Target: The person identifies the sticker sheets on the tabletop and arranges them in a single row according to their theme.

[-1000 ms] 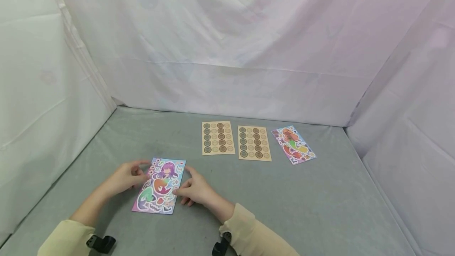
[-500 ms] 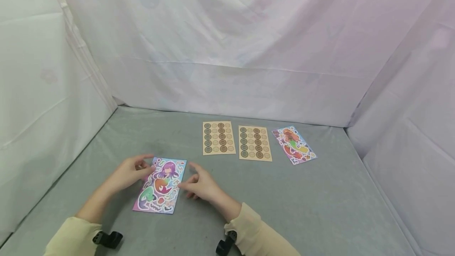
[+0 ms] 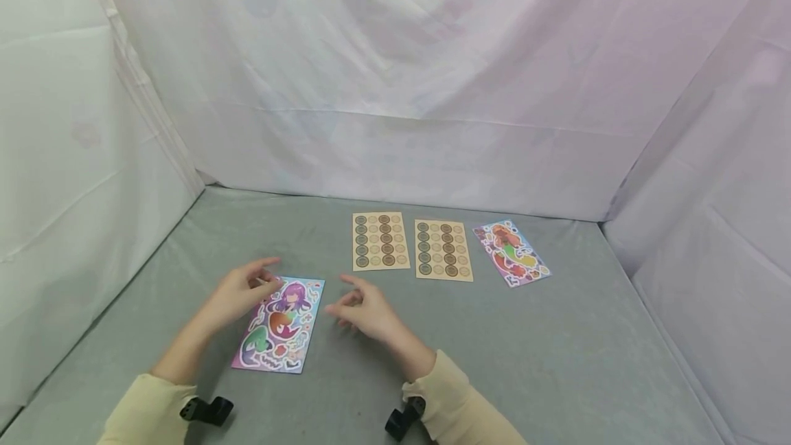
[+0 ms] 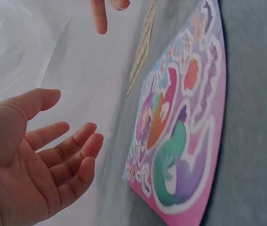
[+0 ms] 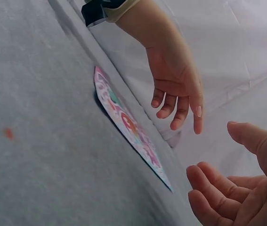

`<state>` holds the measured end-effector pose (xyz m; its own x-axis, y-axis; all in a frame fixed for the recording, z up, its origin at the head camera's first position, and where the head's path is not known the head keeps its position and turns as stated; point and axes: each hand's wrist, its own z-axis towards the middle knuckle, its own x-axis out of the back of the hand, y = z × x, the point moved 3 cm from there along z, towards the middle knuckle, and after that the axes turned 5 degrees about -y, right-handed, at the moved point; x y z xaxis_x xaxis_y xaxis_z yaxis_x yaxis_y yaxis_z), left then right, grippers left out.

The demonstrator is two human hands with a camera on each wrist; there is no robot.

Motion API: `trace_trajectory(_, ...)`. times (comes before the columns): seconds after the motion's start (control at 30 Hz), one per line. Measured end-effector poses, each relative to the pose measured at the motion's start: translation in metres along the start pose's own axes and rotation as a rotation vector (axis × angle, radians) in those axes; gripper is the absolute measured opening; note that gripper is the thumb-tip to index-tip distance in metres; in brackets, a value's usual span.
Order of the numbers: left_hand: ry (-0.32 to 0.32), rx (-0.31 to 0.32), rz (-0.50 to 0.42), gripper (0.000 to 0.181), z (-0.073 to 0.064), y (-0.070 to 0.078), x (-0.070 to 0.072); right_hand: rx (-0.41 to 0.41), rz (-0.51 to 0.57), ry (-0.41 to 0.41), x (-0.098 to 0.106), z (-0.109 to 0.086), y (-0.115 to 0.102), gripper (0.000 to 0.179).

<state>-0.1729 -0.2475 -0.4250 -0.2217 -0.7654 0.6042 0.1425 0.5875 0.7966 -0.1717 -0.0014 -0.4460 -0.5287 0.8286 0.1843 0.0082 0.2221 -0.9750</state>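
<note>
A mermaid sticker sheet [image 3: 279, 335], pink, purple and blue, lies on the grey table in front of the person; the left wrist view shows the same sheet [image 4: 171, 141] close up. Above its upper left part hovers the left hand [image 3: 237, 297], fingers loosely bent and holding nothing. Off the sheet's right edge the right hand [image 3: 369, 311] is raised, its fingers apart and nothing in them. In the right wrist view both the left hand [image 5: 175, 70] and the right hand [image 5: 237, 188] appear lifted off the sheet.
Farther back lie two tan sheets of round stickers, a left one [image 3: 380, 241] and a right one [image 3: 443, 250]. Right of them is another mermaid sticker sheet [image 3: 511, 253], set at a slant. White cloth walls [image 3: 395, 88] enclose the grey table [image 3: 525, 362].
Both hands have come away from the sheet's sides, where they touched it, and moved up and to the right. The sheet stays nearly in place.
</note>
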Motion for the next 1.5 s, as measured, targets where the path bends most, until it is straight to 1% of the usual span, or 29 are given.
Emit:
trace_trajectory(0.2,0.034,-0.035,-0.051,0.052,0.001,0.011,-0.004,0.025,-0.055,0.002,0.013,-0.004,-0.006,0.061)
trace_trajectory(0.37,0.053,-0.054,-0.060,0.054,0.003,0.016,-0.008,0.046,-0.079,0.027,0.028,-0.008,-0.013,0.055)
trace_trajectory(0.47,0.055,-0.064,-0.062,0.054,0.004,0.017,-0.012,0.071,-0.057,0.045,0.037,-0.011,-0.019,0.052)
trace_trajectory(0.6,0.054,-0.073,-0.087,0.055,0.007,0.022,-0.020,0.096,-0.011,0.075,0.050,-0.018,-0.027,0.051)
trace_trajectory(0.8,0.059,-0.090,-0.139,0.054,0.014,0.036,-0.028,0.103,0.016,0.152,0.067,-0.030,-0.044,0.048)
trace_trajectory(1.03,0.064,-0.071,-0.182,0.052,0.023,0.051,-0.039,0.133,0.043,0.211,0.085,-0.040,-0.053,0.043)
trace_trajectory(1.27,0.091,-0.077,-0.241,0.051,0.031,0.067,-0.047,0.149,0.029,0.274,0.106,-0.052,-0.061,0.042)
trace_trajectory(1.37,0.097,-0.058,-0.245,0.050,0.033,0.071,-0.051,0.159,0.045,0.288,0.114,-0.056,-0.063,0.043)
trace_trajectory(1.5,0.085,-0.026,-0.262,0.051,0.036,0.076,-0.058,0.163,0.062,0.323,0.125,-0.061,-0.064,0.042)
